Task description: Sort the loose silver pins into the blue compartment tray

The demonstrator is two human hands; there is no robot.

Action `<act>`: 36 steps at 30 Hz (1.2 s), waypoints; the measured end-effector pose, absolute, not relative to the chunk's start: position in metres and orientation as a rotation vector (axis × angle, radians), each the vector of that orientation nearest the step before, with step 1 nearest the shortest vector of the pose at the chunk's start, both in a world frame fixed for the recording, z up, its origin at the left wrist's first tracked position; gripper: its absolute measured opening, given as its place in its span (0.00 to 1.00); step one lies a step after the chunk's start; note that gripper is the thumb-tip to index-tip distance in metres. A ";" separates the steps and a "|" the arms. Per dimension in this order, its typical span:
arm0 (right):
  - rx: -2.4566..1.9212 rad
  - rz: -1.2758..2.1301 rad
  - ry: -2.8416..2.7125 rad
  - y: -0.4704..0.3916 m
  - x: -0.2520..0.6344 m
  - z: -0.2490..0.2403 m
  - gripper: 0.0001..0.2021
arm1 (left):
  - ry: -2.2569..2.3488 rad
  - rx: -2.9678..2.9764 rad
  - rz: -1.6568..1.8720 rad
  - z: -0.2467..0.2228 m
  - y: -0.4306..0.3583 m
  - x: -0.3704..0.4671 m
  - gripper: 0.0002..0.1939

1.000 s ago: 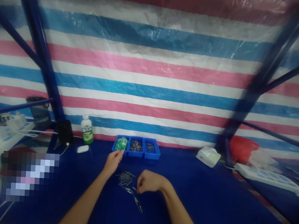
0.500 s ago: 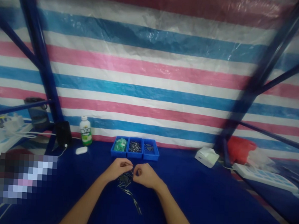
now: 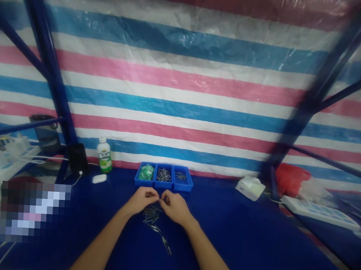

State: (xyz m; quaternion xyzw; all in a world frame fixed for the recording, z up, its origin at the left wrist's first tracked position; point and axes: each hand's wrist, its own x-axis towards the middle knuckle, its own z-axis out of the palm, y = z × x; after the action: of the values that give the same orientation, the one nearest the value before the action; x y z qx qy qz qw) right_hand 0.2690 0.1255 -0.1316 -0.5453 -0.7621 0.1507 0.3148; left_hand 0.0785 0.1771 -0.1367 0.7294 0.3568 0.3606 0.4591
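My left hand [image 3: 144, 198] and my right hand [image 3: 173, 204] meet fingertip to fingertip over the blue table, both in a pinch. Whatever lies between the fingertips is too small to make out. Just below them is a pile of thin dark metal pins [image 3: 151, 213], and a few longer slim metal pieces [image 3: 163, 240] trail from it toward me. Beyond my hands three blue bins stand side by side: the left bin [image 3: 143, 183] has green plastic packets [image 3: 146, 172], the middle bin [image 3: 163, 185] small metal parts [image 3: 163, 175], the right bin [image 3: 182, 186] a few thin metal pieces [image 3: 180, 176].
A white-and-green bottle [image 3: 105, 157], a white case [image 3: 99, 179] and a black device [image 3: 76, 158] stand at the back left. To the right are a white tissue box [image 3: 250, 188], a red bag [image 3: 292, 179] and a power strip [image 3: 322, 215]. Blue posts [image 3: 50, 70] frame the striped sheet.
My right hand has come in toward the left, and its fingertips now meet those of my left hand. The view has shifted slightly.
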 end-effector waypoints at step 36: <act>-0.999 1.074 -1.320 0.147 0.278 -0.135 0.13 | 0.901 1.689 1.057 -0.140 0.183 0.074 0.10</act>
State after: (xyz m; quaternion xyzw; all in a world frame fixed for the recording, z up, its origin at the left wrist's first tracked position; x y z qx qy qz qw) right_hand 0.2778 0.1474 -0.1345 -0.4223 -0.5580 0.4542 0.5514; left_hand 0.0738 0.1834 -0.1399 0.6859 0.3661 0.4295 0.4594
